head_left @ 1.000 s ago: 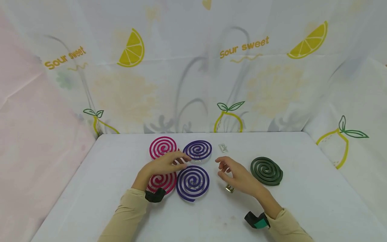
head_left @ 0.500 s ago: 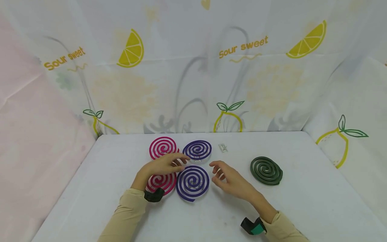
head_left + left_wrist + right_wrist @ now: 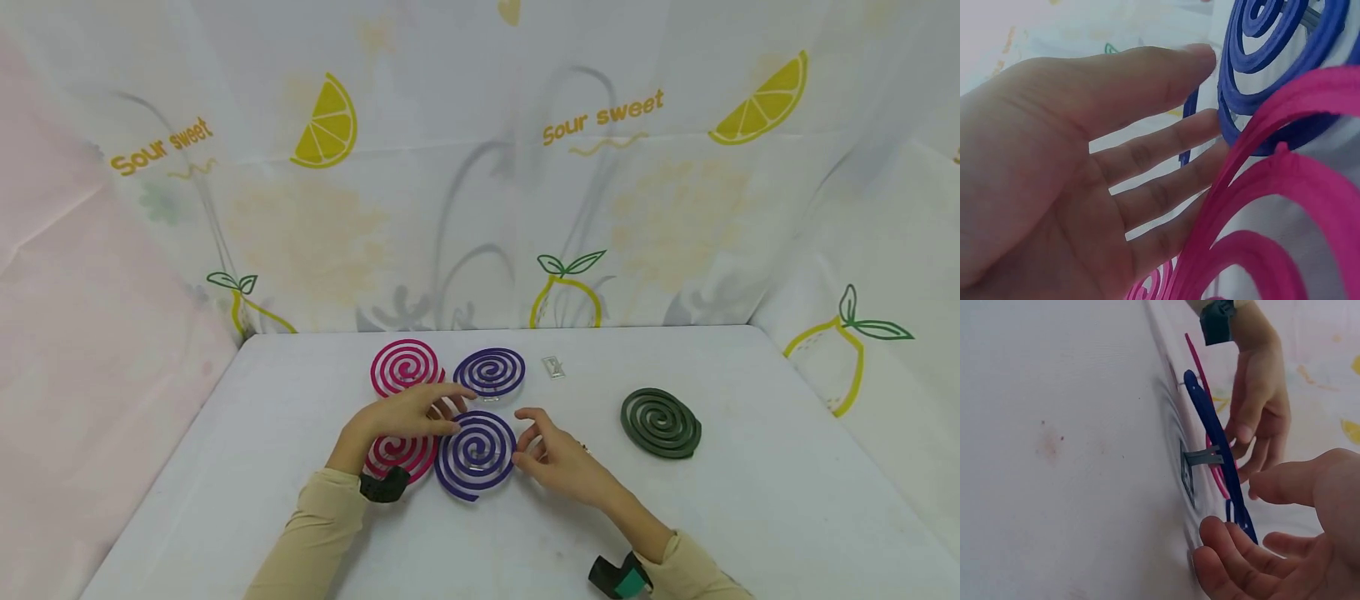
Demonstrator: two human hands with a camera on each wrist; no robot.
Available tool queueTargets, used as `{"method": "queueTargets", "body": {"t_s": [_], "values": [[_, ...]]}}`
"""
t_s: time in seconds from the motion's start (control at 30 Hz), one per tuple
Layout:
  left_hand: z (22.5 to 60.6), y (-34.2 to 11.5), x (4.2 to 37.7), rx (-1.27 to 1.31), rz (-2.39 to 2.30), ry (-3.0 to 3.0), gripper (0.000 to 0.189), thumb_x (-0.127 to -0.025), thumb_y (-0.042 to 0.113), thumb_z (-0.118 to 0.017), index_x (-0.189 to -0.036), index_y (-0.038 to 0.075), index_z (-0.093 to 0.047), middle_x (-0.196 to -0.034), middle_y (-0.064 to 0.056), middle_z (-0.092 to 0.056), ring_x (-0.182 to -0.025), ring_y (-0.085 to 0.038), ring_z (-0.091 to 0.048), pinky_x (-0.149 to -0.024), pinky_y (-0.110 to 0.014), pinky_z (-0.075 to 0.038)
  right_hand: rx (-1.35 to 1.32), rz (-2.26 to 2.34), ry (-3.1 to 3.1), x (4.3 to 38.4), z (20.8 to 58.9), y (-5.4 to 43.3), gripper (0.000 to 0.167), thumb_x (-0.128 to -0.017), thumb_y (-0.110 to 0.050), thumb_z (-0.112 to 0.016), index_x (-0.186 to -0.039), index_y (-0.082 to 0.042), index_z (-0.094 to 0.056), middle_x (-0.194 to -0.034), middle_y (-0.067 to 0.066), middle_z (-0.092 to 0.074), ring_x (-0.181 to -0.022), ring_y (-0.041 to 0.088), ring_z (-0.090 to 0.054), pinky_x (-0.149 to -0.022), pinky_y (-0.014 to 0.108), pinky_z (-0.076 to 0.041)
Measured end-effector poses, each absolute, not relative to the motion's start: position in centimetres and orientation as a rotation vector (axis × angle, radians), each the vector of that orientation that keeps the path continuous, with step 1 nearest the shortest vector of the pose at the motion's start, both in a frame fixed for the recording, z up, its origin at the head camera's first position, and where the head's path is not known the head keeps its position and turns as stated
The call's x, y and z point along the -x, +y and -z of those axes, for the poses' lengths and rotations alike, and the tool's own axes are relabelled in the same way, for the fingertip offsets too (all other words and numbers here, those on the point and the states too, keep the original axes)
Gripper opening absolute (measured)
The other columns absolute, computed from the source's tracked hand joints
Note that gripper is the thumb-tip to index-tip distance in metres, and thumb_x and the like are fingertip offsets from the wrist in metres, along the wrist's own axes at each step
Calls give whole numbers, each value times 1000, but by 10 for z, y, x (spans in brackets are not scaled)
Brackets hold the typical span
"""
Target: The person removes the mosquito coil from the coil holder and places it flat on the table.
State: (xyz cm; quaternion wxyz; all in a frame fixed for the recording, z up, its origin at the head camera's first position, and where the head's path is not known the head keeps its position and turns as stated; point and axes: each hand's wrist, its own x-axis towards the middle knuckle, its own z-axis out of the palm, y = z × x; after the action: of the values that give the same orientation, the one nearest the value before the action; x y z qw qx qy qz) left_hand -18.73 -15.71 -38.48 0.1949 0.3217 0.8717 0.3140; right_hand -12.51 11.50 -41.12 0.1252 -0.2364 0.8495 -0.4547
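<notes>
Two purple-blue mosquito coils sit on small metal stands in the head view; the near mosquito coil [image 3: 474,483] lies between my hands. My left hand [image 3: 408,412] hovers over the near pink mosquito coil [image 3: 401,458] with fingers spread, its thumb tip by the near blue coil's edge. My right hand [image 3: 555,458] is at that coil's right edge, fingers loosely bent. In the right wrist view the coil [image 3: 1210,419] stands above the table on its stand [image 3: 1200,456], its rim between my right thumb and fingers; contact cannot be told.
The far pink coil [image 3: 406,362] and far blue coil [image 3: 490,372] stand behind. A flat metal stand [image 3: 553,367] lies at the back, and a green coil or stack of coils [image 3: 660,423] at the right. A small gold-coloured metal piece [image 3: 584,447] shows beside my right hand.
My right hand has moved left and nearer, up to the near blue coil. That coil has shifted slightly left. My left hand has stayed nearly in place.
</notes>
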Motion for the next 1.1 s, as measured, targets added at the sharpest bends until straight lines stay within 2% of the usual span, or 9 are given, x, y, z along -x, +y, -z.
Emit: {"method": "queueTargets", "body": {"t_s": [0.2, 0.37, 0.5, 0.73, 1.1], "values": [[384, -157, 186, -942, -840, 2446, 48, -88, 22, -67, -133, 15, -53, -119, -2, -60, -104, -16, -61, -87, -26, -52, 690, 1314, 2484, 122, 415, 112, 59, -90, -16, -62, -139, -5, -30, -101, 4, -59, -78, 7, -60, -70, 21, -50], [384, -154, 185, -995, -820, 2428, 49, -84, 23, -71, -130, 14, -55, -122, -4, -61, -104, -20, -61, -86, -28, -53, 674, 1330, 2472, 120, 417, 109, 64, -89, -17, -64, -140, -6, -28, -100, 6, -59, -78, 6, -60, -69, 20, -49], [385, -152, 184, -1010, -824, 2422, 47, -83, 23, -73, -127, 13, -57, -122, -4, -60, -103, -21, -61, -85, -27, -52, 702, 1334, 2470, 122, 419, 108, 60, -88, -18, -65, -137, -5, -33, -98, 7, -58, -75, 5, -57, -67, 19, -48], [386, -148, 185, -1056, -840, 2422, 45, -84, 21, -72, -126, 11, -59, -119, -6, -59, -101, -20, -61, -84, -27, -53, 725, 1324, 2479, 127, 420, 113, 52, -89, -18, -64, -134, -6, -41, -97, 7, -57, -75, 4, -54, -64, 19, -47], [388, -143, 185, -963, -856, 2461, 41, -89, 24, -66, -128, 14, -59, -126, -5, -57, -106, -20, -59, -87, -29, -53, 669, 1400, 2387, 129, 416, 117, 52, -91, -15, -61, -137, -6, -39, -100, 10, -54, -72, 6, -53, -57, 20, -44]]}}
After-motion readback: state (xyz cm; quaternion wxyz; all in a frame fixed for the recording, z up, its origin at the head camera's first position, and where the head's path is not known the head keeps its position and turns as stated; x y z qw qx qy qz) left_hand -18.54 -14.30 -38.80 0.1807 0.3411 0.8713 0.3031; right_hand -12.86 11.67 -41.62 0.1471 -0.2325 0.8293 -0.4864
